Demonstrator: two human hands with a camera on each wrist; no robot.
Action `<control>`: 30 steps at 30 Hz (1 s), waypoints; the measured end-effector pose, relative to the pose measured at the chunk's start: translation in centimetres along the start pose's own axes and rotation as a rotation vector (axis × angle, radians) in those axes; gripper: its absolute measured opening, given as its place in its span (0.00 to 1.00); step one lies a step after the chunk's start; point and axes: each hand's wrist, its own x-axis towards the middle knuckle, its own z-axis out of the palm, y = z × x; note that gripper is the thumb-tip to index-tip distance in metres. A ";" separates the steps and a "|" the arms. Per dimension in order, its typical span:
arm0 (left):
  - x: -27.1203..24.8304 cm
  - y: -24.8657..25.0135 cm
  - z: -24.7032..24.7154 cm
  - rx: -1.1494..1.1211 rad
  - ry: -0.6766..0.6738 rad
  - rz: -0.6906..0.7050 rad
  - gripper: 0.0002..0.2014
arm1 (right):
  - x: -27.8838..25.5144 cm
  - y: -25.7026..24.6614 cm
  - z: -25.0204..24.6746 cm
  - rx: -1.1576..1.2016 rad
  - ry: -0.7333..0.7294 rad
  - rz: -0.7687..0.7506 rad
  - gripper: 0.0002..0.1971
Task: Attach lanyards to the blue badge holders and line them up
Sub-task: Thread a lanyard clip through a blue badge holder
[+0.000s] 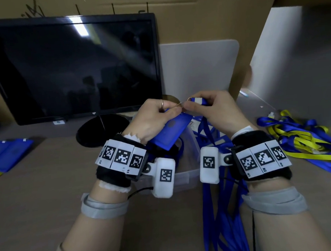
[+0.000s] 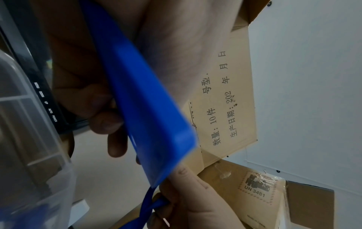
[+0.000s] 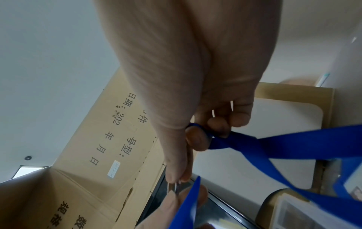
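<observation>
Left hand: the left hand is raised above the desk, thumb and fingers curled round the top of a blue badge holder, which slants down toward the wrist.
Right hand: the right hand meets it fingertip to fingertip, thumb and forefinger pinching a thin metal ring at the holder's top edge, the other fingers curled round the end of a blue lanyard.
Lanyard: its strap drops from the right hand and hangs past the wrist toward the near edge of the desk.
Desk: a pale brown desk carries a clear plastic bin directly under the hands.
Left of desk: a few blue badge holders lie flat side by side near the left edge.
Right of desk: a loose heap of blue and yellow lanyards lies well apart from the hands.
Behind: a dark monitor stands on a round black base, with a grey panel beside it.
Room: cardboard boxes with printed characters rise behind the desk against a white wall.
</observation>
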 end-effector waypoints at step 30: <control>-0.1 0.7 0.1 -0.038 0.014 0.038 0.13 | 0.0 -0.5 -1.1 -0.062 -0.062 -0.164 0.08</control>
